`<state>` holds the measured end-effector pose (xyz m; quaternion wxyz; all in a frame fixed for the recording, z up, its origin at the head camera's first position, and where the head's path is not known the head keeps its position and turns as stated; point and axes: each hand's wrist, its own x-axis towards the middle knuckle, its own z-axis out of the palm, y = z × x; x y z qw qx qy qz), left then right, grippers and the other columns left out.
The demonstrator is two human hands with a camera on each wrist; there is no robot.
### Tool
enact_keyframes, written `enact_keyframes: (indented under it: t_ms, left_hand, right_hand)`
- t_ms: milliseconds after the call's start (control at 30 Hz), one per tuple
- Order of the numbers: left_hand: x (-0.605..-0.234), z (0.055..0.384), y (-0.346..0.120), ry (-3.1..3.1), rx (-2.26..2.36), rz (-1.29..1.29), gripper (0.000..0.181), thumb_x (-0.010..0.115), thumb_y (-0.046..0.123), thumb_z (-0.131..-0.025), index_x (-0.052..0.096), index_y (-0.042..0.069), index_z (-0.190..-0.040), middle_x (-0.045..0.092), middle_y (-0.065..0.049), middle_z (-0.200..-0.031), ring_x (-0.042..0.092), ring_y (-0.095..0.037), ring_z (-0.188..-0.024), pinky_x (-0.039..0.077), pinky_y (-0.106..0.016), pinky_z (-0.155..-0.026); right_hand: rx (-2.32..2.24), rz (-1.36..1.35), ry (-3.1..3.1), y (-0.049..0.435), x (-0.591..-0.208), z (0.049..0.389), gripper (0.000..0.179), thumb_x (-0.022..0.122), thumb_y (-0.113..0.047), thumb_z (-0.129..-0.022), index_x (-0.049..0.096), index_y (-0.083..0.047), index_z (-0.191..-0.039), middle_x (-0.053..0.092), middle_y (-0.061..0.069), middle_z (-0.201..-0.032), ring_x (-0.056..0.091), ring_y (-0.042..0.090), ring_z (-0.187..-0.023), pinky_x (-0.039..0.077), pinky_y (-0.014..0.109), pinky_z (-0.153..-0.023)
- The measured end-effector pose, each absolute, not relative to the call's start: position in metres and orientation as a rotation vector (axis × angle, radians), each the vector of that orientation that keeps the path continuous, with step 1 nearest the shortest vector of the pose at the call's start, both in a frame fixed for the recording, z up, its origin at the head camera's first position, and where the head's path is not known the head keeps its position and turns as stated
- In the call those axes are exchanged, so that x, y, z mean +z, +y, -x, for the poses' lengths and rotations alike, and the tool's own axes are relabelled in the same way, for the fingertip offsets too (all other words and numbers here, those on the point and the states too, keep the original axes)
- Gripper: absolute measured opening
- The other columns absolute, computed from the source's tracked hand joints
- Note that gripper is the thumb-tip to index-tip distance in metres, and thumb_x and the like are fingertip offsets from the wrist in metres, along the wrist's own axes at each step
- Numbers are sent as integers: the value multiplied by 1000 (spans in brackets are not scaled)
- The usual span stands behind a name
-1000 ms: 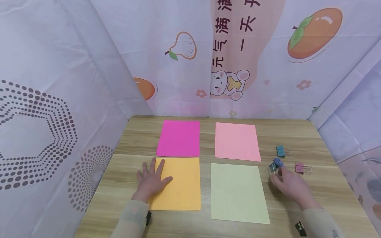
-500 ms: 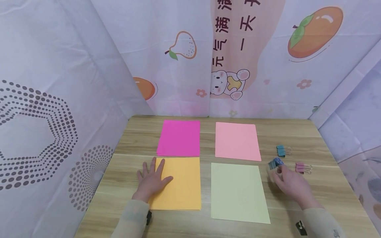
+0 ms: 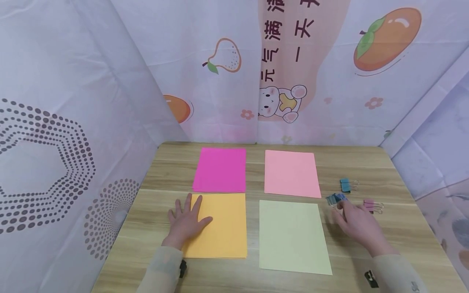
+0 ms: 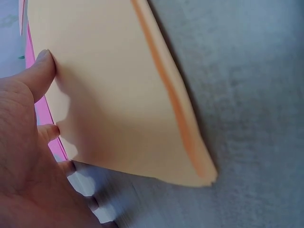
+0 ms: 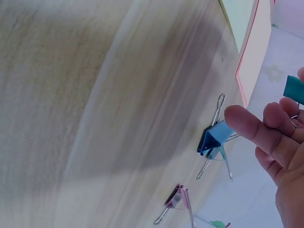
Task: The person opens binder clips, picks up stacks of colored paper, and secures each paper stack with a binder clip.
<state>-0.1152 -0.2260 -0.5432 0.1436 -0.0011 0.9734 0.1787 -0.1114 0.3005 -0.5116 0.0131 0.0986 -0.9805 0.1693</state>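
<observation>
My left hand (image 3: 185,224) lies with spread fingers on the left edge of a stack of orange-yellow paper (image 3: 223,228); in the left wrist view its thumb (image 4: 43,71) rests on the sheet. At the right, my right hand (image 3: 359,226) pinches a teal binder clip (image 5: 294,89) by its wire handle, just above the table. A blue binder clip (image 5: 219,135) is beside the fingertips, partly hidden by the hand in the head view. Behind it lies another teal binder clip (image 3: 345,185), and a pink binder clip (image 3: 369,206) is right of the hand.
Magenta paper (image 3: 220,170) and pink paper (image 3: 292,174) lie at the back of the wooden table (image 3: 253,280). Pale green paper (image 3: 294,237) lies between the hands. Printed curtains (image 3: 212,101) enclose the table at the back and sides.
The right hand has shifted the held teal binder clip slightly left and back, turning it away from the blue clip. The left hand has stayed where it was.
</observation>
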Motion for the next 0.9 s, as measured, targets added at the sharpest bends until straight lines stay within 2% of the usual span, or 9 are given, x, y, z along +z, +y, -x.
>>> enact_keyframes:
  t_ms: [133,367,567,733,833,900]
  left_hand:
    - [-544,115,-226,2813,515,7,89,57,63,-97,19,21,-165,-2,-20,-170,-9,-62,-148,-3,-83,-107]
    - [-542,115,-227,2809,548,6,89,58,61,-97,18,20,-165,-3,-20,-170,-10,-62,-148,-5,-83,-107]
    - [-538,116,-227,2833,570,15,88,60,58,-97,20,18,-165,3,-21,-170,-3,-63,-147,-1,-83,-108]
    - [-536,117,-226,2862,588,66,86,59,54,-99,21,12,-164,9,-23,-169,3,-63,-148,4,-82,-109]
    - [-535,117,-224,2894,595,124,84,60,51,-99,24,7,-162,17,-26,-166,12,-63,-146,12,-81,-109]
    - [-535,118,-222,2927,588,161,83,61,51,-99,29,5,-159,25,-27,-162,20,-62,-142,20,-78,-106]
  right_hand:
    - [519,-308,-3074,296,-509,112,30,55,-29,-102,60,1,-104,58,1,-67,60,59,-100,46,68,-88]
    - [492,-381,-3060,288,-506,114,29,58,-27,-102,61,2,-105,57,-2,-67,62,56,-98,47,66,-90]
    - [437,-453,-3024,283,-506,114,25,64,-24,-99,62,0,-103,55,-4,-65,66,43,-86,48,60,-89]
    - [412,-504,-3017,278,-506,115,26,66,-22,-98,60,3,-105,55,-5,-64,62,21,-66,45,57,-98]
    - [425,-528,-3012,276,-507,115,27,66,-21,-98,59,4,-106,54,-5,-64,53,13,-59,44,56,-101]
    - [424,-547,-2997,274,-507,115,26,66,-21,-98,59,4,-105,56,-5,-65,56,14,-60,44,55,-101]
